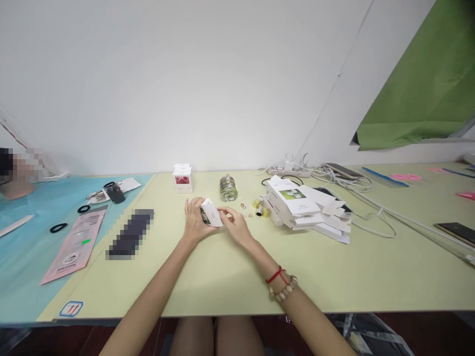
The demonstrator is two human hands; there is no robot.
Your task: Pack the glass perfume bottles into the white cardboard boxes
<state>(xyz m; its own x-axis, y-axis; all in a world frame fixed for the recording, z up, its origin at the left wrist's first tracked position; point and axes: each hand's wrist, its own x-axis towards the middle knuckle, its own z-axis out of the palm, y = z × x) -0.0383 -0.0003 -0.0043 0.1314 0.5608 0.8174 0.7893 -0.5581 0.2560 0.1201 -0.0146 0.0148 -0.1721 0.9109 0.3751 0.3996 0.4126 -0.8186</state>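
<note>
While hands (194, 219) (236, 225) hold carton (212, 215), print (214, 214) illegible; sticker (71, 309) red-marked

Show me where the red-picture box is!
In the head view, the red-picture box stands left of centre near the wall, beyond the left hand.

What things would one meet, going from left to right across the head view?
Pink packet, upright box with a red picture, white box held in the left hand, heap of white cartons, dark phone near the right edge.

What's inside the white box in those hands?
Any contents are covered. Only the outside of the white box shows, with a printed picture, between the left hand and right hand.
</note>
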